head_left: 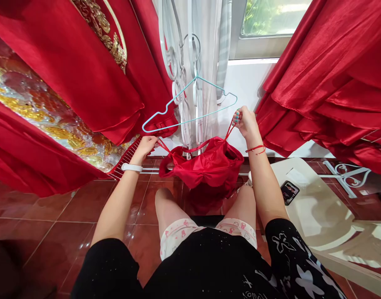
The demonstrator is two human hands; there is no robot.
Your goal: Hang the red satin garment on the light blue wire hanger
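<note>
A red satin dress (205,166) hangs in front of my knees, held up by thin red straps. My left hand (147,146) is closed on the strap at the dress's left side. Pinched in my right hand (244,120) is the other strap, raised a little higher. Just beyond the dress, a light blue hanger (190,120) hangs by its metal hook from a white scrolled metal rack (178,62). The hanger's lower bar is level with my hands, and the dress is not on it. The lower part of the dress is partly hidden by its own folds.
Red garments with gold decoration (109,37) hang at left, and more red satin cloth (330,83) hangs at right. A cream plastic chair (315,216) stands to my right with a phone (290,192) on it. A window (276,18) is beyond; the floor is red tile (62,236).
</note>
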